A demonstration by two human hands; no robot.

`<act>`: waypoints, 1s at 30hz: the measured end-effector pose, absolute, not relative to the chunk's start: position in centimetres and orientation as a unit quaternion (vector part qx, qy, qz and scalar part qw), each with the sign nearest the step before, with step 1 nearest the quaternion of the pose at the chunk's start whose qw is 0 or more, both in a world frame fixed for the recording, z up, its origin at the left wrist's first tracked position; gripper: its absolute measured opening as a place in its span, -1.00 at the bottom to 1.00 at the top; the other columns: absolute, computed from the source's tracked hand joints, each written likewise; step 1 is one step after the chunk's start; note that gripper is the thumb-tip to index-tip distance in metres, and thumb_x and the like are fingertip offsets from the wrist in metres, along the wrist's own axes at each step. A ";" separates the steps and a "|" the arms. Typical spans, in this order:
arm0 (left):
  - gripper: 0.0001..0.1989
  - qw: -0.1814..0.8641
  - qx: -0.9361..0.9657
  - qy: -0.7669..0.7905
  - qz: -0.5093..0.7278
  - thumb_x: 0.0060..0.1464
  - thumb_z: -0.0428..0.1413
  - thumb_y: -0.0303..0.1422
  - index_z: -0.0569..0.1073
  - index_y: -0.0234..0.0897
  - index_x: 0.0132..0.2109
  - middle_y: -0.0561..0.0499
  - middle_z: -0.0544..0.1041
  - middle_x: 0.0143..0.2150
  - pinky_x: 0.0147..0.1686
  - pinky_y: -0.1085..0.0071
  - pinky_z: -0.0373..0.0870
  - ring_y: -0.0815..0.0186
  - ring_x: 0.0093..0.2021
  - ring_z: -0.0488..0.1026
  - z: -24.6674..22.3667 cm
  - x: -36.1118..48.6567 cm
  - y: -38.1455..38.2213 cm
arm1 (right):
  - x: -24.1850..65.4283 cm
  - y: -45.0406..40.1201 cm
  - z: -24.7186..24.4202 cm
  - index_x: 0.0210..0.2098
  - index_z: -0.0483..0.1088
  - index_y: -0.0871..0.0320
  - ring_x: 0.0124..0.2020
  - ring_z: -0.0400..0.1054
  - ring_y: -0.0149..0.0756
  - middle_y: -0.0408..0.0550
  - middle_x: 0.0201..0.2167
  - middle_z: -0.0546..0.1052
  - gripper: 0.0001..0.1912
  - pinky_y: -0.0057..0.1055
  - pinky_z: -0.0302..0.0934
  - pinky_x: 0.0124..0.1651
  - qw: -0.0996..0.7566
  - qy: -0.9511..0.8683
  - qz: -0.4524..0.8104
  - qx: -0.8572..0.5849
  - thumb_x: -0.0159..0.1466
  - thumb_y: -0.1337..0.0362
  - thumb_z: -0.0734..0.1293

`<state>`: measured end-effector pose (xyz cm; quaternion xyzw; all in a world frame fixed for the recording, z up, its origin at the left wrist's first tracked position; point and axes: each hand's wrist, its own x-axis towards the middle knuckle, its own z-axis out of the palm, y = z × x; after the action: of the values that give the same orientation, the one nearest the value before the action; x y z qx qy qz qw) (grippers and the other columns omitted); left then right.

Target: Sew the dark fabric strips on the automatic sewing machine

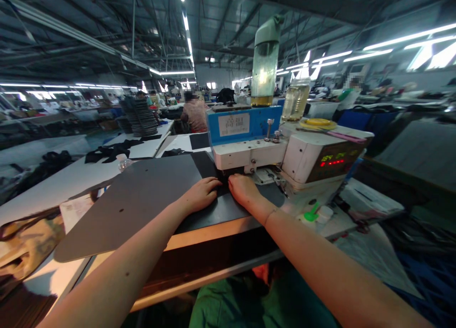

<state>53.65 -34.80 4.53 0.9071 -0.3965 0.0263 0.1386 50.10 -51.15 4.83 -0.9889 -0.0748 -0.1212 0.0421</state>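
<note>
A large dark grey sheet [149,190] with small holes lies across the worktop, with black material [204,164] at its right end, running up to the machine. My left hand [204,194] rests flat on the dark material, fingers stretched toward the machine, thumb slightly apart. Just right of it, my right hand [244,188] is curled down at the black material, close under the white machine head [249,153]; its fingertips are partly hidden. The pressing or stitching point under the head is too dark to make out.
A control box [313,157] with a lit display stands at the right. On the machine are an oil bottle [264,71], a jar [295,101], a yellow ring [318,123] and pink-handled scissors [347,137]. A green scoop [311,214] lies below. Stacked dark pieces [140,119] and people are farther back.
</note>
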 end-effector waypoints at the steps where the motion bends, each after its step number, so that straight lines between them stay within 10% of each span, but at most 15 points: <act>1: -0.60 0.136 0.908 -0.395 0.028 0.04 -0.13 -0.44 0.34 -0.30 0.03 -0.09 0.30 0.13 0.18 0.28 0.09 0.26 0.14 0.21 4.4 54.0 -34.8 | 50.2 -51.1 4.8 -0.25 0.39 0.25 -0.26 0.40 -0.21 0.11 -0.28 0.48 -0.72 -0.38 0.23 -0.25 0.040 -0.073 -0.122 -0.989 0.29 0.38 0.06; 16: -0.53 0.106 0.955 -0.276 0.016 0.07 -0.19 -0.45 0.26 -0.40 0.13 -0.14 0.19 0.22 0.21 0.29 0.01 0.24 0.22 0.11 3.8 57.0 -32.1 | 47.2 -53.6 3.7 -0.15 0.38 0.24 -0.18 0.29 -0.32 0.03 -0.23 0.42 -0.73 -0.44 0.15 -0.11 0.156 -0.133 -0.177 -0.963 0.25 0.42 0.12; 25: -0.41 0.112 0.934 -0.332 0.064 0.00 0.00 0.01 0.29 -0.25 0.10 -0.15 0.22 0.20 0.13 0.13 0.14 0.11 0.18 0.18 3.9 45.6 -28.5 | 41.7 -54.4 2.5 -0.04 0.31 0.20 -0.08 0.23 -0.26 0.03 -0.10 0.40 -0.71 -0.31 0.14 -0.01 0.244 -0.205 -0.210 -0.924 0.27 0.33 0.14; 30: -0.75 0.160 0.918 -0.319 0.173 0.15 -0.05 -0.25 0.40 -0.24 -0.10 -0.10 0.41 0.03 -0.01 0.22 0.29 0.21 0.03 0.34 2.4 42.2 -27.6 | 40.4 -51.8 1.9 0.05 0.23 0.17 0.00 0.20 -0.27 0.02 0.00 0.36 -0.63 -0.28 0.11 0.05 0.271 -0.272 -0.201 -0.901 0.24 0.37 0.16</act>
<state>42.19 -27.58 2.37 0.9180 -0.3189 0.1730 0.1605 40.38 -51.80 1.93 -0.9013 -0.2725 -0.2006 0.2706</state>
